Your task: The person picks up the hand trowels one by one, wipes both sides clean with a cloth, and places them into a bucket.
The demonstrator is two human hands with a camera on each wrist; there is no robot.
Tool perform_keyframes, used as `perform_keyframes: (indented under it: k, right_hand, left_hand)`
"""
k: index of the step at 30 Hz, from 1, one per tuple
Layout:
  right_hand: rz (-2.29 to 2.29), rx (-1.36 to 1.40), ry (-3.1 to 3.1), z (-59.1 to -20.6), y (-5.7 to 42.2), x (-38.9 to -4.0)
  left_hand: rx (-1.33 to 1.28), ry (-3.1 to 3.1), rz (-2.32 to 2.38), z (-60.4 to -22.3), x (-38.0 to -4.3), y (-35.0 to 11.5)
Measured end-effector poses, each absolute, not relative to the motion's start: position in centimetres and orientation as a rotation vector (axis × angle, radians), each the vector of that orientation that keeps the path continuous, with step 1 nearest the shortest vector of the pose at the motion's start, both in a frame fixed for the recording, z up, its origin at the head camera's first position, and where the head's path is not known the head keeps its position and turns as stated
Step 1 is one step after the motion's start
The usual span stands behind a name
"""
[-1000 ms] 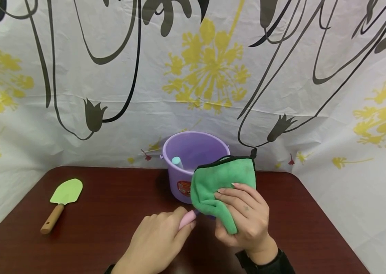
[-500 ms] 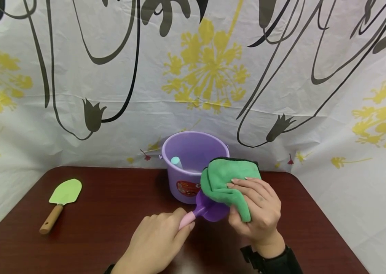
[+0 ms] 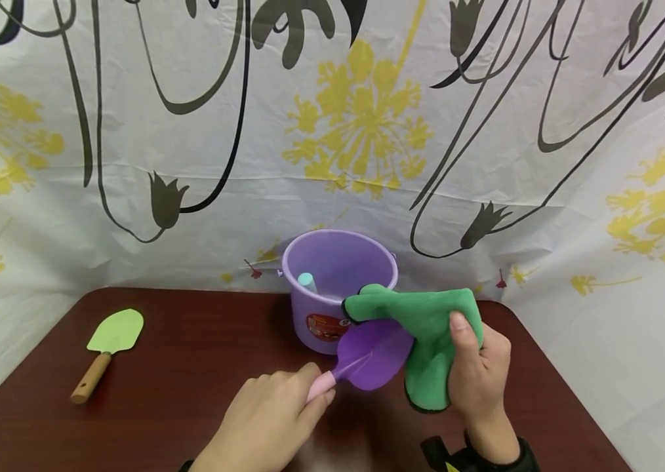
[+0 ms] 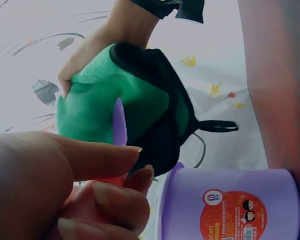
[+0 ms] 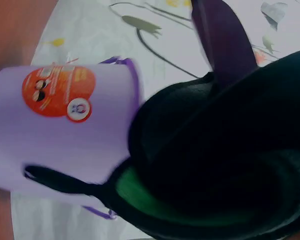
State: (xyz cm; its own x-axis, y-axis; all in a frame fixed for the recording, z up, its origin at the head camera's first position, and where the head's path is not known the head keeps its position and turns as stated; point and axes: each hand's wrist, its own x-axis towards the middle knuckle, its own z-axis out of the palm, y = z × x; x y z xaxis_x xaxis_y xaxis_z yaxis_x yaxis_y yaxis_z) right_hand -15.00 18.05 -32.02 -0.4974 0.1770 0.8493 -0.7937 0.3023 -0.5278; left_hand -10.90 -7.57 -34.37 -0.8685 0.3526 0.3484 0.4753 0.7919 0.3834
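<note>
My left hand (image 3: pixel 267 416) grips the pink handle of a purple hand shovel (image 3: pixel 375 364), its blade raised above the table in front of the bucket. A green cloth with black edging (image 3: pixel 427 318) is held in my right hand (image 3: pixel 480 373), the thumb pressed on top. The cloth lies over the upper edge of the blade and hangs down at the right. In the left wrist view the blade (image 4: pixel 119 122) appears nearly edge-on before the cloth (image 4: pixel 92 107). In the right wrist view the cloth (image 5: pixel 215 175) is dark and hides my right hand's fingers.
A purple bucket (image 3: pixel 307 324) with a red label stands at the table's back edge, a light-blue-topped item (image 3: pixel 307 282) inside. On the left of the dark red table (image 3: pixel 208 354) lies a light green trowel (image 3: pixel 115 332) with a wooden handle. A patterned sheet (image 3: pixel 238 242) hangs behind.
My right hand has moved right with the cloth and turned, thumb now on top. More of the purple blade shows. My left hand keeps its grip in about the same place.
</note>
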Motion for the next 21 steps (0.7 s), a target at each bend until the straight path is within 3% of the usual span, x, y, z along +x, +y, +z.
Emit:
perform_keyframes:
  k: [11,21]
  right_hand:
    - [1.688,0.100,-1.750,-30.8,19.1,-14.5]
    - [1.757,-0.047,-1.754,-30.4,19.7,-14.9]
  left_hand:
    - [-0.576,-2.789,-0.684,-34.0,-10.9,-8.4]
    - [-0.411,-2.803,-0.656,-32.4,-10.8,-10.4]
